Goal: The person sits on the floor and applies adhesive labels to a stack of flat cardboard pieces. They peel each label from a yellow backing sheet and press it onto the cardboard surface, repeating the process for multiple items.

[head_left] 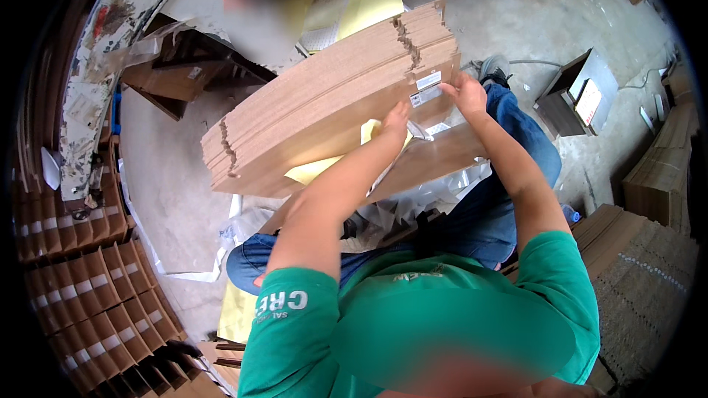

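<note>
A thick bundle of flat brown cardboard sheets (324,96) stands on its long edge, tilted, in front of my lap. Two white printed labels, an upper one (428,80) and a lower one (425,96), sit on its near face toward the right end. My left hand (396,119) rests just below and left of them, fingers stretched out against the cardboard. Yellow paper (324,169) lies under that hand and wrist. At the bundle's right end, my right hand (466,96) reaches its thumb to the labels' right edge; the other fingers are partly hidden.
Clear plastic wrap (420,199) lies over my lap. Divided brown cardboard trays (96,309) fill the lower left. Stacked cardboard (641,280) stands at the lower right, with a metal-sided box (582,96) beyond my knee. A paint-stained panel (103,51) rises at the left.
</note>
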The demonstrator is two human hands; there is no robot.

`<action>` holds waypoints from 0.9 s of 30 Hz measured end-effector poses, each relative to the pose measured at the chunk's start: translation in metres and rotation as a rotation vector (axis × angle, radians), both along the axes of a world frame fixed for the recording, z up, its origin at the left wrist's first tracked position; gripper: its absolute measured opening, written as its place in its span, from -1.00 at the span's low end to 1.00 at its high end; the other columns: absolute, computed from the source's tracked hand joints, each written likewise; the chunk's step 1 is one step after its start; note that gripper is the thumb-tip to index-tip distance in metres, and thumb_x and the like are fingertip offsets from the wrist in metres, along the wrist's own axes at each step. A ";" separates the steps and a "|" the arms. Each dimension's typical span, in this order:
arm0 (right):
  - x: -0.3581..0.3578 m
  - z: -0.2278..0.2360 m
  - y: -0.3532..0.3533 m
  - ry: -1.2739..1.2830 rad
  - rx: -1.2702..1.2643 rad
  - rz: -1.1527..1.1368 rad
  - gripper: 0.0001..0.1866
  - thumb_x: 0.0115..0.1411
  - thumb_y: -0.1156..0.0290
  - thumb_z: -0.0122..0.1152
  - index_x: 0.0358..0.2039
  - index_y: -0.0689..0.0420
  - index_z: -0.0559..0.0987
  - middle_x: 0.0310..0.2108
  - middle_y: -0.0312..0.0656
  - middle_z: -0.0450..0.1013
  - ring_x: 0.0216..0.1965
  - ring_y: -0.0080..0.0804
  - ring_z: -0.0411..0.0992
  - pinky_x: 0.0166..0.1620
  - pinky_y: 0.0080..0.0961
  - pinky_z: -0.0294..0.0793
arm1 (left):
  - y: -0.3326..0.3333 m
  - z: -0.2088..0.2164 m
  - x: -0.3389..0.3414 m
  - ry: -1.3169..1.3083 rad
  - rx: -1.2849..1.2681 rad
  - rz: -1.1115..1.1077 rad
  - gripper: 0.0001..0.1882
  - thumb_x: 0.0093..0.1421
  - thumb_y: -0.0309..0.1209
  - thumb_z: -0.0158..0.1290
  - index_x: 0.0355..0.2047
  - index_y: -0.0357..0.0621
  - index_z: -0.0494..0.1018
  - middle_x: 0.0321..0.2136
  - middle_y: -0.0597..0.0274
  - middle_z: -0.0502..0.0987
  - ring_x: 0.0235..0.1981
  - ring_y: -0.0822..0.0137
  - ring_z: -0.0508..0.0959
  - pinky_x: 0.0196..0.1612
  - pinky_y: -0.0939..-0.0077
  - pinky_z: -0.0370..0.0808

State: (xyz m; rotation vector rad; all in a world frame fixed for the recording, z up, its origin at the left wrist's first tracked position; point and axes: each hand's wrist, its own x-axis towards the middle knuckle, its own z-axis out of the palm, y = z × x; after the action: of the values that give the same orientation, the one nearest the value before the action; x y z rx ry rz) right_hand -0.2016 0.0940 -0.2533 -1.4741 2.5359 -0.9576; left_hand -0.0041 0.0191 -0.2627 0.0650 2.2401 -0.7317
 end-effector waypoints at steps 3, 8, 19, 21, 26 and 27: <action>-0.021 -0.004 0.016 -0.098 0.074 -0.154 -0.68 0.01 0.17 0.25 -0.51 0.18 0.45 -0.53 -0.09 0.46 -0.46 -0.17 0.45 -0.39 -0.34 0.43 | 0.017 0.075 0.019 0.152 0.389 0.552 -0.77 0.00 -0.46 -0.02 -0.33 -0.15 0.57 -0.22 0.07 0.54 -0.15 0.13 0.52 -0.15 0.28 0.46; 0.002 0.021 -0.009 -0.768 -0.467 -0.050 -0.74 0.06 0.25 0.26 -0.41 0.21 0.51 -0.52 -0.31 0.45 -0.46 -0.59 0.39 -0.38 -0.61 0.38 | -0.012 0.186 0.159 0.554 0.370 0.575 -0.88 -0.03 -0.55 -0.05 -0.47 -0.23 0.48 -0.54 -0.03 0.52 -0.46 0.06 0.56 -0.42 0.23 0.50; 0.002 0.053 -0.006 -1.111 -0.335 -0.190 -0.78 0.00 0.39 0.31 -0.32 0.15 0.55 -0.43 -0.36 0.44 -0.37 -0.62 0.33 -0.26 -0.68 0.30 | -0.026 0.475 0.284 0.744 -0.965 0.446 -0.69 0.12 -0.53 -0.15 -0.09 -0.10 0.32 -0.17 0.11 0.43 -0.21 0.15 0.49 -0.21 0.36 0.45; 0.000 0.053 -0.001 -1.097 -0.266 -0.179 -0.79 0.04 0.37 0.26 -0.32 0.16 0.54 -0.44 -0.36 0.43 -0.38 -0.62 0.31 -0.27 -0.68 0.29 | -0.011 0.479 0.262 0.810 -0.855 0.233 -0.68 0.07 -0.57 -0.09 -0.12 -0.14 0.35 -0.19 0.13 0.44 -0.20 0.18 0.48 -0.19 0.40 0.44; -0.021 0.061 0.042 -0.865 0.048 0.029 -0.78 0.12 0.31 0.17 -0.33 0.21 0.50 -0.47 -0.40 0.38 -0.40 -0.67 0.25 -0.32 -0.70 0.24 | 0.013 0.441 0.191 0.936 -0.299 0.076 -0.78 -0.11 -0.61 0.02 -0.36 -0.25 0.40 -0.32 0.12 0.46 -0.32 0.12 0.47 -0.28 0.35 0.41; -0.032 0.055 0.055 -0.852 0.031 0.178 -0.80 0.14 0.33 0.17 -0.36 0.22 0.52 -0.49 -0.42 0.39 -0.43 -0.69 0.26 -0.34 -0.70 0.27 | 0.019 0.440 0.184 0.965 -0.122 0.149 -0.81 -0.11 -0.59 0.03 -0.41 -0.25 0.39 -0.36 0.11 0.45 -0.35 0.11 0.46 -0.31 0.33 0.40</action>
State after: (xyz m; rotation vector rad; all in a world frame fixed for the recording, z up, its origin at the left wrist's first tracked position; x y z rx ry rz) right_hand -0.2336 0.1487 -0.1981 -0.9501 1.7642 -1.1736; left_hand 0.1796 0.0377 0.1771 -0.6335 3.0336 -0.9362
